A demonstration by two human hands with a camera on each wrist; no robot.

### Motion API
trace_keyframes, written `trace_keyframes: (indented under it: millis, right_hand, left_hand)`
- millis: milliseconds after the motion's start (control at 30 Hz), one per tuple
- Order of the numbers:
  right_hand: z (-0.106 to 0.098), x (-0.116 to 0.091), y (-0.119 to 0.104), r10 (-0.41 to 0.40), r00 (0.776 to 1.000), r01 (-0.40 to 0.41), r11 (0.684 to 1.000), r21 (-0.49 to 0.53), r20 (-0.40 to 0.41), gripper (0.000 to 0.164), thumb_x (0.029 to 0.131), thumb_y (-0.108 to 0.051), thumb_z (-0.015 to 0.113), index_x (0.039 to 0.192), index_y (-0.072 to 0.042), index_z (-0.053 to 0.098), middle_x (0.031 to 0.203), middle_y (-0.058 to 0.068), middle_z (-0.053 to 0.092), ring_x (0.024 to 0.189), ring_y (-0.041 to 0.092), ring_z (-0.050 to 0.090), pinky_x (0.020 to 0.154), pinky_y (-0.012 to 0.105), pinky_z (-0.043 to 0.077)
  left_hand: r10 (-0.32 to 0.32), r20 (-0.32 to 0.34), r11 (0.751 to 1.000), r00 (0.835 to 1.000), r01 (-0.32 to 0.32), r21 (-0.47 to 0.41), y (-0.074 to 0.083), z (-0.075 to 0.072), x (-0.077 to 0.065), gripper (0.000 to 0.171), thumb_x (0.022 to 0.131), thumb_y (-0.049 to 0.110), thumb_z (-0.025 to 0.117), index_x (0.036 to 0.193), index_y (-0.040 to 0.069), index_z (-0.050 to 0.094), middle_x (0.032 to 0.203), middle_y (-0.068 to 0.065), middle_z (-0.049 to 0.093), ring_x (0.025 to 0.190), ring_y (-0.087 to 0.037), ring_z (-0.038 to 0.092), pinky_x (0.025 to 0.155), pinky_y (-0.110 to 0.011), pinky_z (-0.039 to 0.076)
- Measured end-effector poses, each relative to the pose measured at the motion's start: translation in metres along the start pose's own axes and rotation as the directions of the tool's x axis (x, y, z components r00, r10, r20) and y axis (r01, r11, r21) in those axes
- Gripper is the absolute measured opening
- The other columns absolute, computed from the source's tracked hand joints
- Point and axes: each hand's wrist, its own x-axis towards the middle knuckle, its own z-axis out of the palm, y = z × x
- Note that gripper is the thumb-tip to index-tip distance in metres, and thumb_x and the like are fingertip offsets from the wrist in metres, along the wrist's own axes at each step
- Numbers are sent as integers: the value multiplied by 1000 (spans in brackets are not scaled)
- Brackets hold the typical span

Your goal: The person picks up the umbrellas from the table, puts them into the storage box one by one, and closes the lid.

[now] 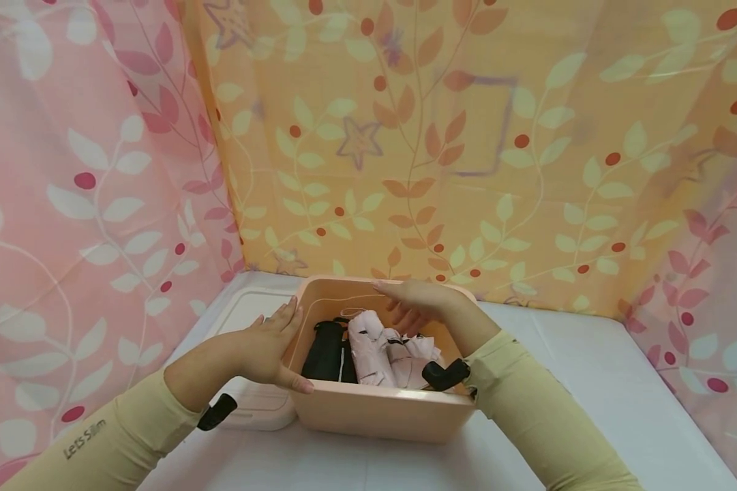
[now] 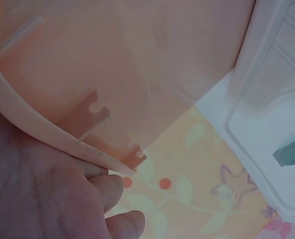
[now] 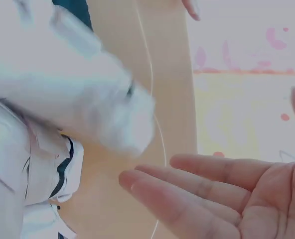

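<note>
A peach plastic bin (image 1: 380, 412) stands on the white table. My left hand (image 1: 264, 351) rests on its left rim with fingers extended; the left wrist view has the palm (image 2: 43, 184) against the rim's outer side. Over the bin's back right part hovers my right hand (image 1: 420, 303), holding nothing, fingers loosely straight in the right wrist view (image 3: 227, 204). Inside lie a black folded umbrella (image 1: 325, 351) at the left, a pale pink rolled bundle like a folded umbrella (image 1: 371, 351) in the middle, and more pale pink folded fabric (image 1: 408, 358) at the right, partly hidden.
A white lid (image 1: 251, 409) lies flat on the table left of the bin, partly behind my left arm. White tabletop (image 1: 546, 341) extends to the right. Floral curtains, yellow (image 1: 405, 170) behind and pink (image 1: 98, 204) at the left, surround the table.
</note>
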Motion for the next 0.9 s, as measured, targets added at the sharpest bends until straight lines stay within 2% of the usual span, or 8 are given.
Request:
trace_keyframes:
  millis: [167,367,533,767,900]
  right_hand:
    - [-4,0,3,-10,1000,9,1000,22,18,95,81,-75,33,128,7,45,113,25,58,93,35,63,75,44,52]
    - [-6,-4,1,-30,1000,30,999,23,1,91,81,-74,33,124,4,50,115,26,57,85,30,65,76,45,52]
    - [-7,-7,-1,-38,999,39,999,38,-4,91,80,-75,34,122,4,53,116,28,56,85,30,65,77,46,51]
    - [-13,-13,-3,-50,999,50,998,42,-12,92,79,-76,33,121,3,53,110,22,60,87,31,64,76,44,52]
    - [-20,-21,0,-79,997,79,997,21,-26,93,79,-77,32,123,2,52,113,20,59,90,29,64,77,42,52]
  left_hand:
    - [-5,2,1000,1000,4,14,-1,1,1,129,60,78,57,145,-3,3,151,-20,-7,138,-35,-1,105,-60,8]
    - [-3,2,1000,1000,3,17,-1,1,1,129,61,78,56,145,-3,2,151,-20,-8,138,-35,-1,105,-60,8]
    - [0,-2,1000,1000,0,8,0,1,0,129,61,77,57,145,-4,3,151,-21,-7,138,-36,-1,105,-61,7]
    - [5,-5,1000,1000,-5,4,1,0,-1,128,62,77,57,144,-5,3,151,-22,-7,138,-37,0,104,-61,8]
    - [2,2,1000,1000,-2,5,2,0,-2,128,62,77,57,145,-4,2,151,-20,-8,138,-36,-1,105,-60,7]
